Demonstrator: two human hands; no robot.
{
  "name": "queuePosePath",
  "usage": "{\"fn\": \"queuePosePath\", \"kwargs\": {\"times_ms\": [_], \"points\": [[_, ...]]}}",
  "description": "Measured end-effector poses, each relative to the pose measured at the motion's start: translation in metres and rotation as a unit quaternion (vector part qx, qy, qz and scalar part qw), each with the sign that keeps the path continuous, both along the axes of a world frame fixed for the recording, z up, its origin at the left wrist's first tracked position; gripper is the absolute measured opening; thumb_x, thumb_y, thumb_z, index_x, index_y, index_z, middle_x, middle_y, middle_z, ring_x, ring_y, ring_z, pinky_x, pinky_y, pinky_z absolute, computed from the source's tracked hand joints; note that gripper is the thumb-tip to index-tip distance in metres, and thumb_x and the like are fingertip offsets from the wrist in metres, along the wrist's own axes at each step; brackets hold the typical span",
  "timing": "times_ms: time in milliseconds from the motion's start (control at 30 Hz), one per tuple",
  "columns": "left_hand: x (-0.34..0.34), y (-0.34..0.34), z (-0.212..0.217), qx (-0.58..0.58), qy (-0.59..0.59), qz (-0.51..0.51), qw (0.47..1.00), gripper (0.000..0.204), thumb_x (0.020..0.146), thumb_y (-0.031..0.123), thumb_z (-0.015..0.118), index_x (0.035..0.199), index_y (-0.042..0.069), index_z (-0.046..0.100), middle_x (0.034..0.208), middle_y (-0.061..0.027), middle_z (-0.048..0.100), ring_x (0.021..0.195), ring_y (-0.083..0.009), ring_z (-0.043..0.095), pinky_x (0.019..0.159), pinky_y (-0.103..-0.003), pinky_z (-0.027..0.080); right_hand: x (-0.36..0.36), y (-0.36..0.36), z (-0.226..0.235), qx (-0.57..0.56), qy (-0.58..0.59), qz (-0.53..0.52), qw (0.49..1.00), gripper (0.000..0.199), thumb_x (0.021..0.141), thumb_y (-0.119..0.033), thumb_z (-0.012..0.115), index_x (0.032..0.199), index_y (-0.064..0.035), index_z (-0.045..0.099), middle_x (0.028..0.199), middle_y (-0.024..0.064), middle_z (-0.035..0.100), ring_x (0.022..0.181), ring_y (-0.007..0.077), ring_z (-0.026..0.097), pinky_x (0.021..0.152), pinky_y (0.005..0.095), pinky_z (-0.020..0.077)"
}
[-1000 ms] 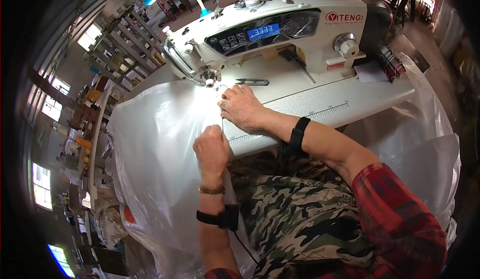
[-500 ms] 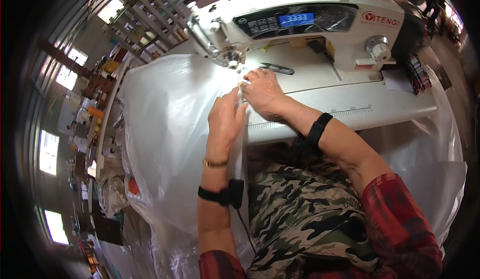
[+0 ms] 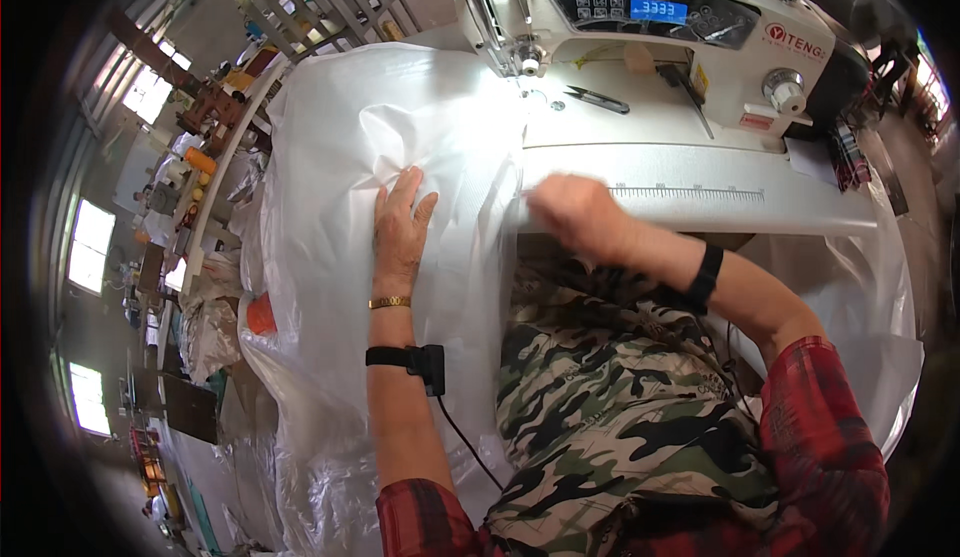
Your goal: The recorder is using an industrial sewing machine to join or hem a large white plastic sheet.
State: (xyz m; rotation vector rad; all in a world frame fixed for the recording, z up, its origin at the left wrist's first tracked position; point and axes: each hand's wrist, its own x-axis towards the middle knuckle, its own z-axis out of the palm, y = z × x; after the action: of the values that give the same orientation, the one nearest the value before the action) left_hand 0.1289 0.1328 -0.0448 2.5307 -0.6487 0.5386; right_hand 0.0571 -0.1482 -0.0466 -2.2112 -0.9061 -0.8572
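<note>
A shiny white translucent sheet (image 3: 330, 187) drapes over the left of the sewing table and hangs down beside my lap. My left hand (image 3: 402, 232) lies on it, palm down with fingers stretched out, and creases fan out beyond the fingertips. Close to the sheet's right edge, my right hand (image 3: 580, 215) is curled closed over the table's front edge. Motion blurs it, and whatever its fingers pinch is hidden. The white sewing machine's needle area (image 3: 530, 62) stands beyond both hands, lit brightly, with the sheet's edge running toward it.
Small black thread snips (image 3: 598, 100) lie on the machine bed, near a round metal bobbin (image 3: 557, 106). A printed ruler (image 3: 690, 193) runs along the table front. Metal racks (image 3: 320, 7) stand at the far left. An orange object (image 3: 261, 314) shows beside the sheet.
Both hands have left the needle area. My left hand has moved left and flattened on the sheet; my right has drawn back toward me and right. The view has shifted, and the sheet lies more spread.
</note>
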Motion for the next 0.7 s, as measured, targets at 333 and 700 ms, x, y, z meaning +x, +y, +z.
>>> {"fn": "queuePosePath", "kwargs": {"times_ms": [333,700], "points": [[0.003,-0.008,0.001,-0.023,0.038,0.005,0.999,0.060,0.100,0.050,0.047,0.133,0.000,0.056,0.141,-0.0142,0.054,0.137,-0.0255,0.044,0.121,-0.043,0.021,-0.053,0.085,-0.095,0.237,0.572,0.162,0.768,0.021,0.085,-0.010,0.060,0.100,0.0035,0.066,0.093,0.0122,0.072,0.086,0.0205,0.069,0.077,0.0343,0.0540],[0.001,-0.004,0.001,-0.023,0.033,0.002,0.999,0.060,0.100,0.050,0.048,0.133,0.001,0.057,0.141,-0.0135,0.055,0.138,-0.0242,0.042,0.121,-0.042,0.020,-0.076,0.066,-0.049,0.216,0.644,0.258,0.687,0.037,0.097,-0.030,0.058,0.083,0.0023,0.067,0.075,0.0064,0.067,0.068,0.0123,0.065,0.062,0.0274,0.0523]]}}
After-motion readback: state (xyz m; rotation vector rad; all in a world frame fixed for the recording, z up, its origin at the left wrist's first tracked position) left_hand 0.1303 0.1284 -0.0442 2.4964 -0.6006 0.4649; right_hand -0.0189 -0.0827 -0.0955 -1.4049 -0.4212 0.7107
